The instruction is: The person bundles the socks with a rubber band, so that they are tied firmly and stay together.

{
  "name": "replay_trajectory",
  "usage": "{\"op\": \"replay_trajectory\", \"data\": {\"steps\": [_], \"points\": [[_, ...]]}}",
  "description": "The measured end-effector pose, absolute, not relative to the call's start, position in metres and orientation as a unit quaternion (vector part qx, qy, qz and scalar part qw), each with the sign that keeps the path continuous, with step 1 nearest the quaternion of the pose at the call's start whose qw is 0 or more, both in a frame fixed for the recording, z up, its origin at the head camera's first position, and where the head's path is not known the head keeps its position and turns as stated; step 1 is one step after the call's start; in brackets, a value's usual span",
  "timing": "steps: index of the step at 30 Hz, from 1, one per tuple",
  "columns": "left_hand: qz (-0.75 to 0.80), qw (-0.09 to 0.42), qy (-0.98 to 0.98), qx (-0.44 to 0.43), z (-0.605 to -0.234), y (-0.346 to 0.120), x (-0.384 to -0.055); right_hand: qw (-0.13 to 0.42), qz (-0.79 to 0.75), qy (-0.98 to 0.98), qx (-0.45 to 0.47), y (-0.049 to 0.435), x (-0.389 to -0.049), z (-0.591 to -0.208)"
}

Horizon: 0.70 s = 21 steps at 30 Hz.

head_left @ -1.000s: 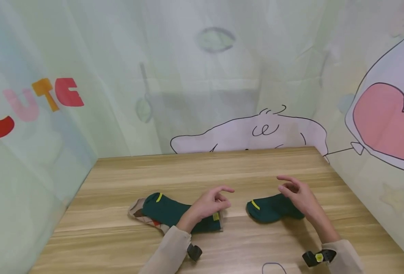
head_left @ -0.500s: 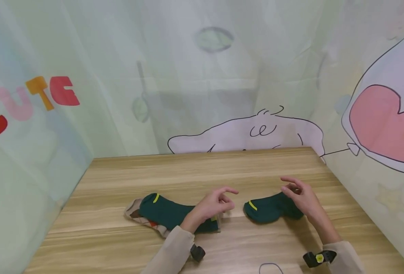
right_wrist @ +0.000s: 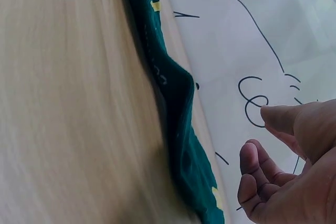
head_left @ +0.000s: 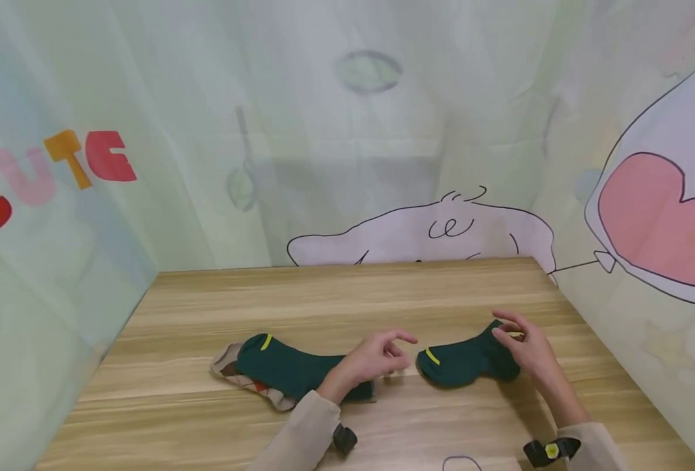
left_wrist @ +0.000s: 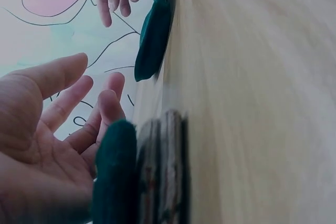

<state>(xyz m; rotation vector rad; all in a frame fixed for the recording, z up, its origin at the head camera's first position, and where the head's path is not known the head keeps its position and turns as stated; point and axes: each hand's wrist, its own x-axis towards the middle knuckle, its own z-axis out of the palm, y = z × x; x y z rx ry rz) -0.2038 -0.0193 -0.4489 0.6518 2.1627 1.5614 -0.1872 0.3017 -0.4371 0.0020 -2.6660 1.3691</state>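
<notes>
A dark green sock (head_left: 291,363) with a yellow toe stripe lies on top of beige plaid socks (head_left: 226,363) at the left of the table. Over its cuff end hovers my left hand (head_left: 377,360), fingers loosely bent and holding nothing; the left wrist view shows the palm beside the stacked green sock (left_wrist: 115,171) and plaid layers (left_wrist: 163,166). To the right, a second green sock (head_left: 459,363) lies by itself, its cuff partly hidden. My right hand (head_left: 527,343) is above that cuff, and the right wrist view shows its loosely bent fingers apart from the sock (right_wrist: 178,98).
The wooden table (head_left: 324,294) has patterned cloth walls (head_left: 347,144) at its back and sides. A thin dark curved line (head_left: 462,460) shows at the front of the table. Wrist bands with cameras (head_left: 344,438) sit on both forearms.
Both hands have drifted slightly to the right, and more of the right sock's cuff shows. The socks stay in place on the table, while the head view has shifted a little.
</notes>
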Motion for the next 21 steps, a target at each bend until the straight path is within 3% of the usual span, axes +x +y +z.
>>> {"op": "replay_trajectory", "data": {"steps": [21], "points": [[0.525, 0.202, 0.796, 0.225, -0.455, -0.003, -0.195, 0.115, 0.416, -0.902, -0.005, 0.323, -0.195, -0.463]]}}
